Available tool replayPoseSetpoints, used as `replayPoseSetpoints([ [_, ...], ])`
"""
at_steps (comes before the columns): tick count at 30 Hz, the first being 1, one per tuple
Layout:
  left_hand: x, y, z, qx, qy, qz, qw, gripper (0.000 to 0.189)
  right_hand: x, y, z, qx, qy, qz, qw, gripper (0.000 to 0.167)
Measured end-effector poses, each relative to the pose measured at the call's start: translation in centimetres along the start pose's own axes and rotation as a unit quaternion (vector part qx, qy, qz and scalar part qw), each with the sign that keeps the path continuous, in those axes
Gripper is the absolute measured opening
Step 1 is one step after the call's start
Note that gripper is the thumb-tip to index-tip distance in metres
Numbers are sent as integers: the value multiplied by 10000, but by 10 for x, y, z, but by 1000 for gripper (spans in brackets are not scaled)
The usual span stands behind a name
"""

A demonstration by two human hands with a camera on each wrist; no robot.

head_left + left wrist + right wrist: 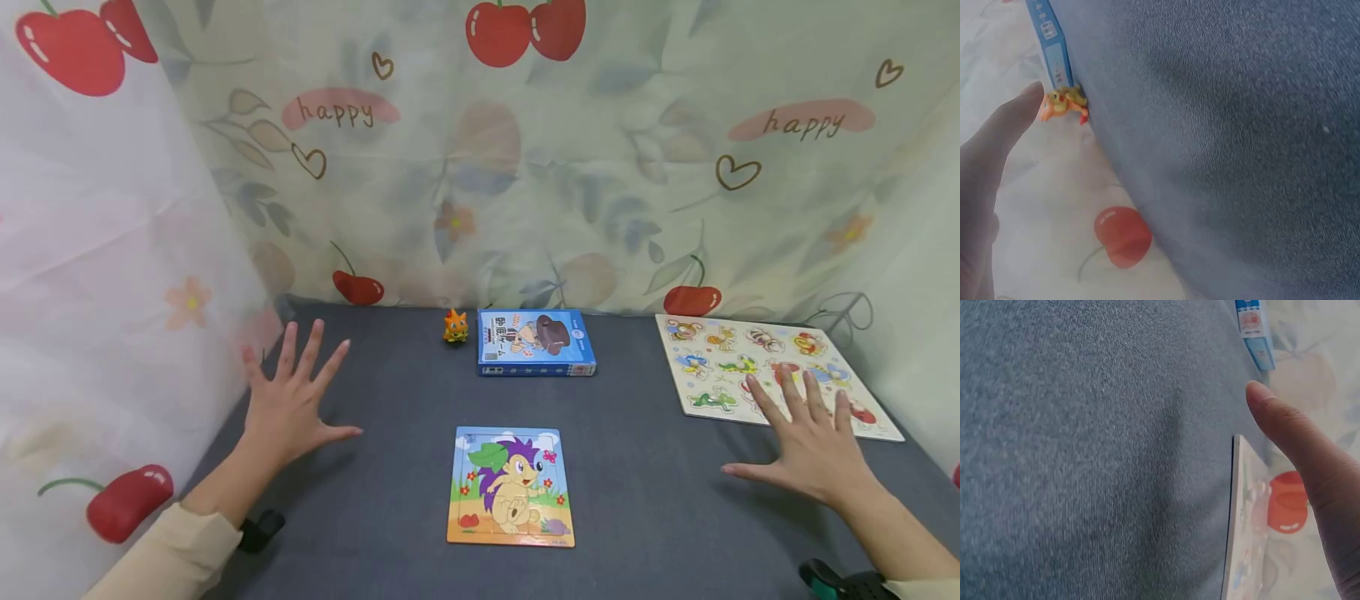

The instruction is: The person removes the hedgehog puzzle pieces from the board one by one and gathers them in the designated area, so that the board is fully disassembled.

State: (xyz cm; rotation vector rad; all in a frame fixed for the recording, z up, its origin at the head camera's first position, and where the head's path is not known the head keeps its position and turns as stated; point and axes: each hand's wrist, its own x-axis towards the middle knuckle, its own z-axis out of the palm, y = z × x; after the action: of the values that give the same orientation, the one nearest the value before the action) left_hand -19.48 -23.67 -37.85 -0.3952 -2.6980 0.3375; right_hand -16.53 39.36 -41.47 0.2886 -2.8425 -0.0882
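Observation:
My left hand [288, 408] is held over the left side of the dark grey table, its fingers spread and nothing in it. On the right, my right hand [813, 442] hovers with spread fingers, overlapping the near edge of a white board [738, 340] with insect pictures in the head view. Between the hands lies a square hedgehog puzzle [512, 487], flat on the table. Farther back are a small orange figurine [455, 326] and a blue box [537, 342] with a cartoon in a hat. The left wrist view shows my thumb [1007, 128] near the figurine [1063, 103].
A dark grey cloth [390, 483] covers the table. Behind it and along both sides hang pale curtains [480, 208] printed with cherries, hearts and leaves. Black straps [262, 531] sit at both wrists, below light sleeves.

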Motion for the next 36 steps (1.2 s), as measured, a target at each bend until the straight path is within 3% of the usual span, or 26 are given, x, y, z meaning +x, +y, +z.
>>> replayPoseSetpoints([
  [14, 1, 18, 3, -113, -165, 124, 9997, 120, 12, -15, 2, 129, 182, -346, 9992, 127],
  [28, 2, 40, 4, -142, -449, 280, 9985, 119, 27, -48, 11, 118, 264, -767, 9966, 124],
  [36, 3, 52, 7, -210, -565, 351, 9976, 118, 44, -82, 16, 562, -99, -800, 9952, 121],
])
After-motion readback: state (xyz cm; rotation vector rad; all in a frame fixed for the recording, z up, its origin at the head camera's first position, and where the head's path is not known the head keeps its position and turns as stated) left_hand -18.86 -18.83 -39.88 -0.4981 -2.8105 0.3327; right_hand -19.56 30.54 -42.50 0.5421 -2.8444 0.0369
